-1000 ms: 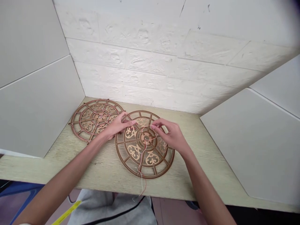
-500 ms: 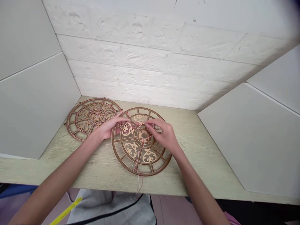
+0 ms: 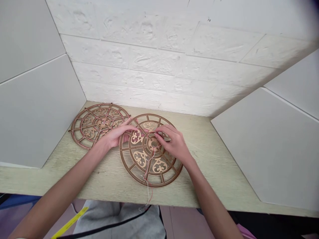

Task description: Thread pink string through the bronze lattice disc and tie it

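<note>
- Left hand (image 3: 116,136): fingers (image 3: 132,127) lie extended and spread slightly, reaching over the upper left of the nearer disc. They grip nothing that can be seen, and the hand is nearest the gap between the two discs.
- Right hand (image 3: 174,144): fingers (image 3: 164,130) curve down, with the thumb and fingertips drawn close together at the disc's centre. They are over the threads there; whether they pinch a thread cannot be determined.
- Brown fretwork disc with cream scroll panels (image 3: 139,157): lies flat on the surface, directly beneath both hands, with a spoked rim and a round central hub (image 3: 154,143).
- Fine red and pale threads (image 3: 149,196): run from the hub down across the disc and over its lower rim, then hang past the front edge of the surface.
- Second brown fretwork disc (image 3: 99,123): lies flat to the left, just beside the first, with reddish thread laid along its spokes and rim.
- Pale wood-grain surface (image 3: 211,166): carries both discs.
- White brick-textured wall (image 3: 149,59): stands behind the surface.
- Pale grey panels (image 3: 32,109): flank the surface at left and right.
- Grey garment (image 3: 119,222): shows below the front edge of the surface, with a yellow strip (image 3: 69,222) to its left.
</note>
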`<state>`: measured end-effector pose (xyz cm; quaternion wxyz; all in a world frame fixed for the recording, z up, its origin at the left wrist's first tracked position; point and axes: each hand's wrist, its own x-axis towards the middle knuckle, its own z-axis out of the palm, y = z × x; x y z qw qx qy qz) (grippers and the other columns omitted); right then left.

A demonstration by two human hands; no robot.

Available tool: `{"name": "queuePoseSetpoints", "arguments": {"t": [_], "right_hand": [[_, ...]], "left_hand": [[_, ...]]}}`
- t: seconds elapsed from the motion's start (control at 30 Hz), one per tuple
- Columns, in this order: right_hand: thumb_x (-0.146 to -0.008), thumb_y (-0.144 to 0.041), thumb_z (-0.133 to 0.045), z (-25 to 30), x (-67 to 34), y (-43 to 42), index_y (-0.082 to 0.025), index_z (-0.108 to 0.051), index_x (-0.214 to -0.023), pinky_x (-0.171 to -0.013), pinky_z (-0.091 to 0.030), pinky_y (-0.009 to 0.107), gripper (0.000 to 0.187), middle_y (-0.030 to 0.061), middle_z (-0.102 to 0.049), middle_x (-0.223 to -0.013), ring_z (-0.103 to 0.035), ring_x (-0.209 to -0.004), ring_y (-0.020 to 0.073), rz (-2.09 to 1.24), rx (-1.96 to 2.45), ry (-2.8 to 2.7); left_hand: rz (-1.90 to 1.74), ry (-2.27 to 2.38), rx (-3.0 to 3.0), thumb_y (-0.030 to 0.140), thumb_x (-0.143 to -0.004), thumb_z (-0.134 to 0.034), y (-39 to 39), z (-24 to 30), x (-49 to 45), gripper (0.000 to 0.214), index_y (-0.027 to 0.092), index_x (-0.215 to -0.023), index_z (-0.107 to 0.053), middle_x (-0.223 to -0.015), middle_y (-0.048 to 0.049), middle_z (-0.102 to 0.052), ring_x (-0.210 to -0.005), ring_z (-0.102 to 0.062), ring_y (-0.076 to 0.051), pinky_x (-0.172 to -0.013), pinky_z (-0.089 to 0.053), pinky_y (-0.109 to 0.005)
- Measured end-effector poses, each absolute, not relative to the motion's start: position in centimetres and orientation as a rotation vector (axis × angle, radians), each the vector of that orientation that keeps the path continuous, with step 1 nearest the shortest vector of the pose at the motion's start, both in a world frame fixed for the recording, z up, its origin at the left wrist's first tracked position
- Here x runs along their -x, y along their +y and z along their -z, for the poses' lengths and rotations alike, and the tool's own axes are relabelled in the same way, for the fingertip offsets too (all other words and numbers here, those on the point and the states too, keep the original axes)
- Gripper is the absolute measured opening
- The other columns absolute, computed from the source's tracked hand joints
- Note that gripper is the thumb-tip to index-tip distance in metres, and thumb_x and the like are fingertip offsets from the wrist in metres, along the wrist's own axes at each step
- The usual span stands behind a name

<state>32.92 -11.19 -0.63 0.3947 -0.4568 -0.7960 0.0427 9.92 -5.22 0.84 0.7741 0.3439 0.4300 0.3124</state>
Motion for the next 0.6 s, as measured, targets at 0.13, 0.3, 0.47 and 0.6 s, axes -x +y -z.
{"name": "queuePoseSetpoints", "arguments": {"t": [0.13,0.3,0.47,0.6], "right_hand": [[-0.094,-0.030,-0.060,0.51,-32.26,-11.45,-0.025,-0.067,-0.113,-0.096,-0.051,0.046,0.021,0.0108,-0.064,-0.114,-0.060,-0.111,0.0260,-0.088,1.147,-2.046],[-0.097,-0.029,-0.054,0.60,-31.82,-11.51,-0.024,-0.069,-0.100,-0.110,-0.041,0.054,0.015,0.0121,-0.053,-0.135,-0.047,-0.133,0.0296,-0.125,1.139,-2.149],[-0.100,-0.026,-0.047,0.51,-32.01,-11.46,-0.022,-0.060,-0.095,-0.111,-0.040,0.049,0.014,0.0113,-0.055,-0.132,-0.046,-0.133,0.0263,-0.162,1.141,-2.145],[-0.099,-0.033,-0.052,0.58,-32.50,-11.34,-0.022,-0.056,-0.105,-0.110,-0.041,0.048,0.013,0.0130,-0.054,-0.131,-0.048,-0.130,0.0266,-0.119,1.188,-2.117]], "left_hand": [[-0.676,0.947,-0.764,0.004,-0.073,-0.071,-5.40,-0.88,-9.98,0.107,0.026,-0.161,-0.014,-0.089,-0.0039,-0.071,-0.064,-0.066,-0.011,-0.057,-0.057,-0.019],[-0.658,0.935,-0.794,0.007,-0.070,-0.075,-5.53,-0.79,-9.90,0.103,0.027,-0.158,-0.026,-0.089,-0.0028,-0.071,-0.068,-0.066,-0.011,-0.059,-0.056,-0.019],[-0.646,0.969,-0.818,0.010,-0.069,-0.078,-5.64,-0.85,-10.01,0.100,0.027,-0.156,-0.032,-0.095,-0.0033,-0.070,-0.072,-0.066,-0.011,-0.061,-0.056,-0.020],[-0.661,0.972,-0.897,0.020,-0.071,-0.083,-5.49,-0.55,-10.04,0.096,0.027,-0.154,-0.034,-0.107,-0.0056,-0.070,-0.080,-0.067,-0.012,-0.065,-0.055,-0.018]]}}
